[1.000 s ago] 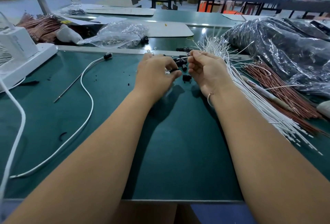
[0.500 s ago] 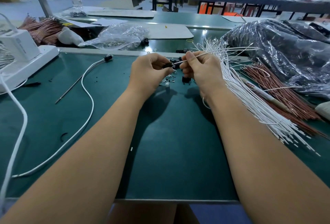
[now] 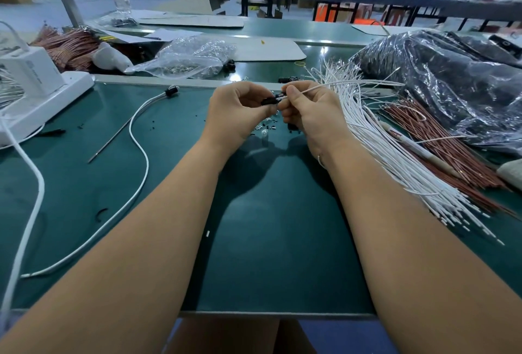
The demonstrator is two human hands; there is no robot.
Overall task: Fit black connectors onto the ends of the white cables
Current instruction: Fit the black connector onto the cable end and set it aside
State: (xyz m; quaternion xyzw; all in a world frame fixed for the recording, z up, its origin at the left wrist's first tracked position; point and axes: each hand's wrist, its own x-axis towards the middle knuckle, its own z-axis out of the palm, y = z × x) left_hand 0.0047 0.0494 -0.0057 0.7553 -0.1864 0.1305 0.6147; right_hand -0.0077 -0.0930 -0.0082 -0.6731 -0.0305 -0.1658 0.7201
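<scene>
Raised above the worktop (image 3: 268, 226), the left hand (image 3: 240, 110) pinches a black connector (image 3: 269, 100) steady while the right hand (image 3: 309, 110) pinches a white cable (image 3: 339, 84) near its tip, probably for stiffness while inserting.

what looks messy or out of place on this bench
Small black and clear bits lie scattered loose on the green mat under the hands, and a stray white piece lies alone nearer the front edge. The white cables fan out unbundled on the right. Nothing looks damaged.
</scene>
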